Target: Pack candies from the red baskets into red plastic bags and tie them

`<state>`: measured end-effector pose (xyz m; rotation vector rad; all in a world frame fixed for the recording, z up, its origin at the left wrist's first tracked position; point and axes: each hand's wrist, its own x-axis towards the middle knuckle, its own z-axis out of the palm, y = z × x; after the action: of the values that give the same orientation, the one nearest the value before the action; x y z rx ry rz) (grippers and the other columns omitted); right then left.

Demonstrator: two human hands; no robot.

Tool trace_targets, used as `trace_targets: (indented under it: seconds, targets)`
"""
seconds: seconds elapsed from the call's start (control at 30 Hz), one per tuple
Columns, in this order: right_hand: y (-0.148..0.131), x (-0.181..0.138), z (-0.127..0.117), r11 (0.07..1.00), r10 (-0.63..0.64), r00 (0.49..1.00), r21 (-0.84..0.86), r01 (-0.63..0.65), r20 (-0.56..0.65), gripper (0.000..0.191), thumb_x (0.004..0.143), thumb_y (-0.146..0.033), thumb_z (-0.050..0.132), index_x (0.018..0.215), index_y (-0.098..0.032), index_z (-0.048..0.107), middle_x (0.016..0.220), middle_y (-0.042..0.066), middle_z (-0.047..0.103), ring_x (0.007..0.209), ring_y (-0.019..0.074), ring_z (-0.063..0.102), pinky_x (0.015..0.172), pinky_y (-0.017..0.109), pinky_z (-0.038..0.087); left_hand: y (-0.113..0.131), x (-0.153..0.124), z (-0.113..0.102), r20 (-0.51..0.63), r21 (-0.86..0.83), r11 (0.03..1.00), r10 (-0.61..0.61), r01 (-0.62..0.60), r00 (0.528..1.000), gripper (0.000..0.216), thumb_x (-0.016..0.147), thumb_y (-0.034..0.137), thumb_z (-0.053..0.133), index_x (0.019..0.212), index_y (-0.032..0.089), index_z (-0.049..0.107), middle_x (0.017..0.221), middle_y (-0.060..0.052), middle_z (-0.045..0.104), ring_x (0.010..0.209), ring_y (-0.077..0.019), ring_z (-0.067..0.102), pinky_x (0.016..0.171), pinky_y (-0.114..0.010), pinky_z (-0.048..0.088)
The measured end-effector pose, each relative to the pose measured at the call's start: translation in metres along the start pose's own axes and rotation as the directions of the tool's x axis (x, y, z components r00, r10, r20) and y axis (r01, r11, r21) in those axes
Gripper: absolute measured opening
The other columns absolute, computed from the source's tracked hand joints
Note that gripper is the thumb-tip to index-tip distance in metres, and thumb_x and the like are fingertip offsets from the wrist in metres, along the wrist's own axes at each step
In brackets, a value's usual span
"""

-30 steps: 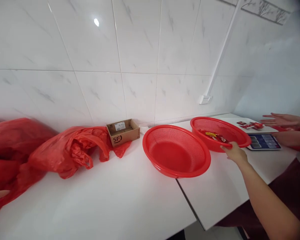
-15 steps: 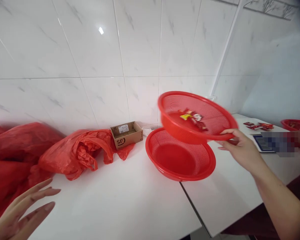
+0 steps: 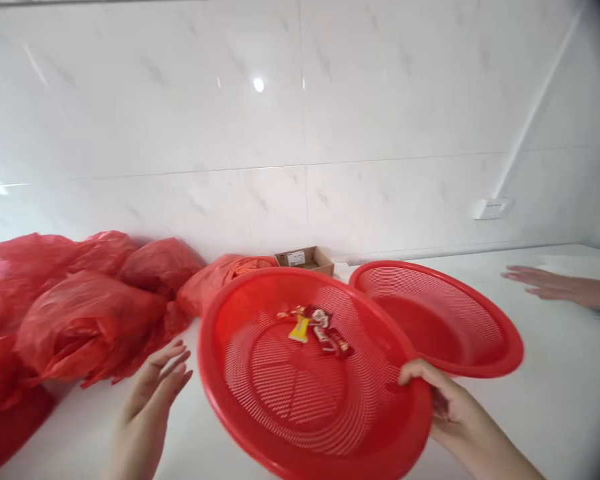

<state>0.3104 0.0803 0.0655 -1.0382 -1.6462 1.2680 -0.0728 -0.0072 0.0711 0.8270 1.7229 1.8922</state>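
A red plastic basket (image 3: pixel 295 400) with perforated sides is held tilted by its right rim, my right hand (image 3: pixel 443 397) closed round that edge with the thumb inside. In it lies a small heap of wrapped candies (image 3: pixel 325 327), one of them yellow, the others mostly dark red and white. My left hand (image 3: pixel 155 393) is just left of the basket, apart from its rim, with the fingers extended and nothing in them. Behind and to the right, a second red basket (image 3: pixel 430 327) rests on the white table; no contents show in its visible part.
Several filled red plastic bags (image 3: pixel 95 313) are piled along the wall at the left. A small cardboard box (image 3: pixel 307 259) stands behind the baskets. At the right, another person's hand (image 3: pixel 560 285) reaches over the white table (image 3: pixel 550 387). A white socket box (image 3: pixel 493 209) is on the wall.
The held basket has come left, lower and nearer, away from above the second basket. My left hand is now close to its left side. The view has swung left; another person's hand now reaches in.
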Motion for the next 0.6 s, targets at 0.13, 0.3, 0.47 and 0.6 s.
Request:
trace_targets:
  seconds: [0.13,0.3,0.47,0.6]
  targets:
    - [0.018,0.003,-0.022,0.975,0.034,0.98,-0.21,-0.076,-0.196,0.03,0.065,-0.04,0.071,0.09,-0.025,0.065,0.094,0.005,0.068,0.076,0.0206,0.064,0.062,0.026,0.053,-0.025,0.015,-0.006,0.1,0.117,0.993,-0.019,0.008,0.995,0.035,0.075,0.054,0.066,0.098,0.028,0.063,0.14,-0.003,0.051,0.133,-0.0294,0.042,0.109,-0.048,0.034]
    - [0.042,0.012,-0.024,0.861,-0.03,0.903,-0.47,-0.194,-0.429,0.034,0.067,-0.047,0.064,0.096,-0.029,0.065,0.093,0.002,0.07,0.074,0.021,0.067,0.056,0.025,0.052,-0.032,0.012,0.012,0.156,0.284,0.957,0.011,-0.056,0.988,0.028,0.081,0.051,0.058,0.097,0.029,0.062,0.141,-0.004,0.048,0.131,-0.0293,0.042,0.107,-0.05,0.034]
    - [0.061,0.018,-0.01,0.801,-0.068,0.811,-0.516,-0.303,-0.582,0.049,0.069,-0.058,0.059,0.107,-0.028,0.059,0.117,0.006,0.063,0.09,0.027,0.067,0.059,0.03,0.052,-0.039,0.017,0.029,0.239,0.366,0.915,0.085,-0.171,0.967,0.027,0.085,0.047,0.052,0.098,0.027,0.063,0.137,-0.007,0.047,0.116,-0.0264,0.054,0.094,-0.044,0.047]
    - [0.066,0.007,0.029,0.934,0.0,0.713,-0.255,-0.251,-0.701,0.075,0.074,-0.057,0.062,0.14,-0.031,0.037,0.135,0.01,0.05,0.092,0.0245,0.067,0.065,0.031,0.055,-0.048,0.028,0.028,0.258,0.391,0.881,0.173,-0.266,0.95,0.025,0.087,0.046,0.05,0.098,0.028,0.063,0.133,-0.006,0.046,0.125,-0.0263,0.047,0.101,-0.046,0.042]
